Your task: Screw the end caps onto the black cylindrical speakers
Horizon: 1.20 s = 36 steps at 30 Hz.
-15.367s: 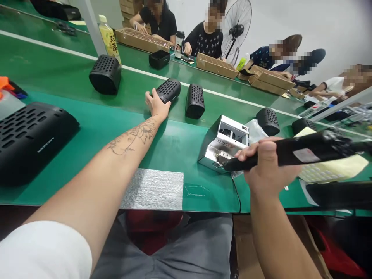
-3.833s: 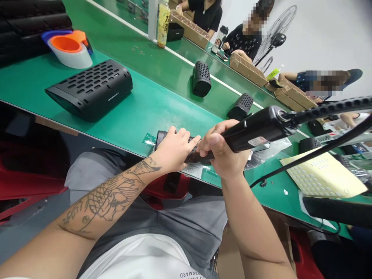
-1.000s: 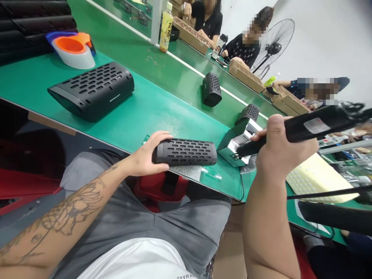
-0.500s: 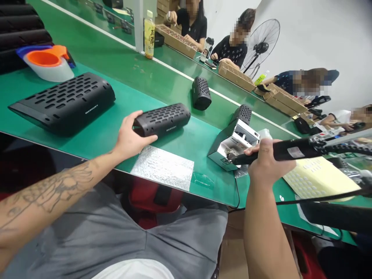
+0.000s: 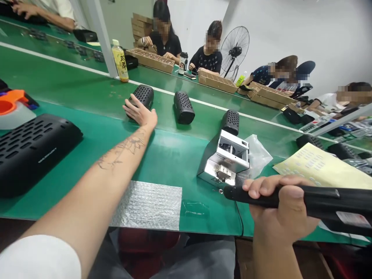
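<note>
My left hand [image 5: 140, 112] reaches far out over the green belt, fingers spread, its fingertips against the near end of a small black perforated speaker [image 5: 143, 95] lying on the belt. My right hand [image 5: 281, 214] is closed round a black electric screwdriver [image 5: 319, 201], held level above the table's near edge with its tip pointing left toward a silver screw feeder box [image 5: 223, 159].
A bubble-wrap pad [image 5: 148, 199] lies at the near edge. A large black speaker [image 5: 29, 151] sits left, an orange tape dispenser [image 5: 11, 104] behind it. More small speakers [image 5: 183, 107] lie on the belt. A yellow sticker sheet [image 5: 322, 166] is right. People work opposite.
My left hand carried the small speaker from the bubble-wrap pad out onto the belt and its fingers loosened. My right hand with the screwdriver dropped lower and nearer.
</note>
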Each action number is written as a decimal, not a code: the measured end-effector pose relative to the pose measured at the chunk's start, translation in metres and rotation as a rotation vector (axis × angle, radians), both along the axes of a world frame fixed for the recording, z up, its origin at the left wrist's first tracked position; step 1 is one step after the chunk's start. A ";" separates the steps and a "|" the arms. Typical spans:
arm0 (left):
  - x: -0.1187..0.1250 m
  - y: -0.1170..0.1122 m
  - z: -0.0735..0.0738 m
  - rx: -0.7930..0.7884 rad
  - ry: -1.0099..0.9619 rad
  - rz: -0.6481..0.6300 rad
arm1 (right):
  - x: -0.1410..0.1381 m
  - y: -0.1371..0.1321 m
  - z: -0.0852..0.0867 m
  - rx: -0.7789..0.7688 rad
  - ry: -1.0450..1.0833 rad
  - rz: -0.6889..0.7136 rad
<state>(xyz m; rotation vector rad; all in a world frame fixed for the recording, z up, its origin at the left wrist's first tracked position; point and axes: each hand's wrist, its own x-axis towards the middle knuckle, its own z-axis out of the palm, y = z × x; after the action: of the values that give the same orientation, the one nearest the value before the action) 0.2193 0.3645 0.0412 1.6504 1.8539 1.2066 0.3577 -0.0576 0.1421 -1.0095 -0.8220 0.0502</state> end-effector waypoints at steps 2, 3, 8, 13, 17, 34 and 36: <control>0.050 -0.026 -0.002 0.057 0.007 -0.076 | -0.004 0.007 -0.003 0.033 0.023 0.025; 0.078 -0.040 -0.004 0.065 0.006 -0.123 | -0.008 0.012 -0.003 0.057 0.031 0.042; 0.194 -0.083 -0.008 -0.137 -0.114 -0.157 | -0.031 0.028 0.002 0.130 0.093 0.128; 0.187 -0.067 0.013 -0.214 -0.290 -0.163 | -0.032 0.006 -0.002 0.069 0.081 0.118; 0.104 -0.066 0.031 -0.214 -0.347 -0.328 | -0.031 -0.012 -0.009 0.048 0.105 0.114; -0.302 -0.236 -0.030 -0.305 -0.094 -1.123 | -0.107 -0.035 0.018 0.113 0.106 0.383; -0.300 -0.239 -0.035 -0.320 -0.097 -1.157 | -0.109 -0.030 0.022 0.113 0.062 0.390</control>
<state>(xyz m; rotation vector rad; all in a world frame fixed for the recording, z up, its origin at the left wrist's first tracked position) -0.0804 0.1255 0.0059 1.9152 0.6743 0.4289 0.2490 -0.0874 0.1643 -0.7271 -0.9446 0.3621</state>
